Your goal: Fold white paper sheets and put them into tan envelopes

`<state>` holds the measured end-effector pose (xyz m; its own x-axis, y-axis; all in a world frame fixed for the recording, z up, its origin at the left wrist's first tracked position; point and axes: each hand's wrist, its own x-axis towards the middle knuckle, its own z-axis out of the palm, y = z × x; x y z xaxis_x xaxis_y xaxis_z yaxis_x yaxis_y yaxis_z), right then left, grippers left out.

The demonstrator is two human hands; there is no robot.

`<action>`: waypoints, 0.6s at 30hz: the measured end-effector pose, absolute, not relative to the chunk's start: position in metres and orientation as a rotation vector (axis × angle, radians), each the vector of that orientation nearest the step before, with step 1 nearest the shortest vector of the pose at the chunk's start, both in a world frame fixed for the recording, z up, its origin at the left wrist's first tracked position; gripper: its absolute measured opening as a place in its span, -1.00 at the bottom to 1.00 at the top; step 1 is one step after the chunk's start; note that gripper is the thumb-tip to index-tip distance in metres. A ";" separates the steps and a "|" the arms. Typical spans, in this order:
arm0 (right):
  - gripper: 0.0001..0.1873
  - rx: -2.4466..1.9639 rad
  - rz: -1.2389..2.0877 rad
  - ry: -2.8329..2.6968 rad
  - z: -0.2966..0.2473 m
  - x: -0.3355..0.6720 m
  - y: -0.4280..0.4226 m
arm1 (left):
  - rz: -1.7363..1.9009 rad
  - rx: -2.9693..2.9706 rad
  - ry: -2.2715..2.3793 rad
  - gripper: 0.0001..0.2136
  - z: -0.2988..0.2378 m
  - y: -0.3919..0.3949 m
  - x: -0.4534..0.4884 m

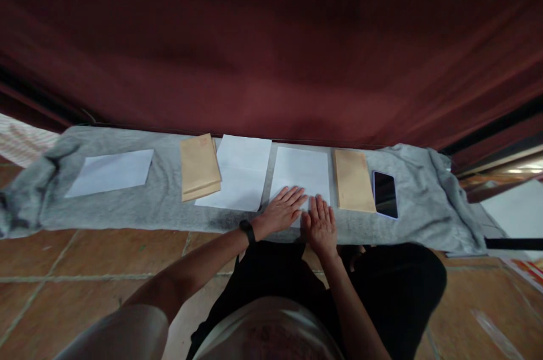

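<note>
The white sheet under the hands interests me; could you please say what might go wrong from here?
The white sheet might crease if the left hand and right hand press unevenly. Sliding rightward, they could nudge the brown packet close beside the sheet into the phone. The rumpled grey cloth beneath might also bunch and shift the sheet.

We can't make out a single word or number here, tbh. There's a faint reddish mark (205, 142) near the top of the leftmost brown envelope (199, 165), but it's too small for us to read.
</note>
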<state>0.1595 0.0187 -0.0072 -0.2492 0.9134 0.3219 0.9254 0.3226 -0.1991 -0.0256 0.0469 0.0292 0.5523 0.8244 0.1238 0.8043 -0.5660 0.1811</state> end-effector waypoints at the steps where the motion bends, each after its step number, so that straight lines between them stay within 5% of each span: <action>1: -0.41 -1.638 -0.047 -2.211 -0.008 0.162 0.018 | 0.291 2.677 1.409 -0.53 0.030 0.046 -0.025; 18: -0.42 -1.652 0.007 -2.094 -0.001 0.193 0.004 | 0.291 2.749 1.421 -0.53 0.024 0.044 -0.025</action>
<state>0.1931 0.0042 -0.0007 -0.1647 0.9201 0.3554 0.9177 0.2751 -0.2868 -0.0254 0.0445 0.0243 0.5646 0.8116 0.1503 0.8054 -0.5815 0.1145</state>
